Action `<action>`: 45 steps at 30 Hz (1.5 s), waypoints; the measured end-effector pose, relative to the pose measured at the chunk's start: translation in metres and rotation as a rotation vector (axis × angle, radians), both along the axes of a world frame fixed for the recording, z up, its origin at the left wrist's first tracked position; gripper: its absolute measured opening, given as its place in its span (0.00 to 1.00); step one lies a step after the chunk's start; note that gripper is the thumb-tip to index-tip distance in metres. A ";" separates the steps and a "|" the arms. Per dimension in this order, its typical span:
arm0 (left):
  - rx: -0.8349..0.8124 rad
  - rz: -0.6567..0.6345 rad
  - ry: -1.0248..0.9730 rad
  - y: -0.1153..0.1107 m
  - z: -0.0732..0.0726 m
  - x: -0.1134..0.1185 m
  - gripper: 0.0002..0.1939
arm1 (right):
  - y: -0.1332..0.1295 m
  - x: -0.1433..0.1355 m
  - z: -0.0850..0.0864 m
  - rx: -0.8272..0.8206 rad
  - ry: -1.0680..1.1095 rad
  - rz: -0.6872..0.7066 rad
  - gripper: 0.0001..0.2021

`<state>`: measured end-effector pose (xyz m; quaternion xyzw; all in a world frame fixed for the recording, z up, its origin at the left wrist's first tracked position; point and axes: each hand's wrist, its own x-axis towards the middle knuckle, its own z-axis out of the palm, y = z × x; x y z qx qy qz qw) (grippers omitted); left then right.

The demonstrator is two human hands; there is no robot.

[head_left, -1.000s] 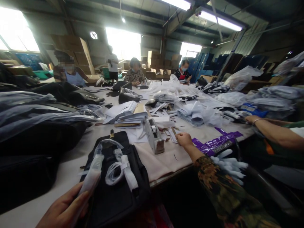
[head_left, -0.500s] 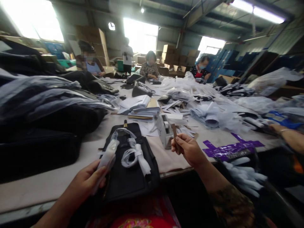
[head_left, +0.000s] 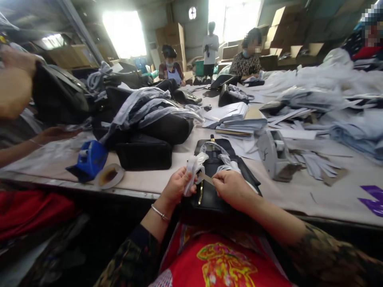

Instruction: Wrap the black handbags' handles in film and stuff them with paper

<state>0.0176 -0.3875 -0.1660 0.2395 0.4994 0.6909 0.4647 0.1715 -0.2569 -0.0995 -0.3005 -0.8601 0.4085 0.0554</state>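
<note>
- Left hand (head_left: 176, 186): fingers closed around one wrapped strap (head_left: 190, 175).
- Right hand (head_left: 231, 188): thumb and fingers pinching one brown strip (head_left: 207, 178), its end close by the strap.
- One black bag (head_left: 213, 200) lies beneath both hands, at the table's near edge.
- Two tape dispensers: one grey (head_left: 271, 153), right of the bag; one blue (head_left: 89, 159), to the left, beside one tape roll (head_left: 110, 176).
- One paper stack (head_left: 239, 121), farther back.

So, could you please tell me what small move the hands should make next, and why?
I'd probably fold the thin brown strip around the bunched white plastic wrapping: the right hand pinches the strip with its free end close to that wrapping, which the left hand grips over the smooth black bag.
</note>
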 end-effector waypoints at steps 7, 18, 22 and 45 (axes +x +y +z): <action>0.022 -0.035 0.008 0.000 -0.002 -0.002 0.27 | -0.001 -0.023 -0.016 -0.150 -0.014 -0.087 0.11; 0.043 -0.008 0.072 -0.002 -0.003 0.002 0.28 | -0.008 -0.053 -0.035 -0.438 0.071 -0.184 0.11; 0.058 -0.042 0.062 -0.003 -0.004 0.002 0.29 | -0.008 -0.050 -0.037 -0.509 0.094 -0.212 0.13; 0.036 -0.076 0.052 -0.006 -0.004 -0.001 0.28 | -0.008 -0.048 -0.050 -0.745 0.162 -0.201 0.20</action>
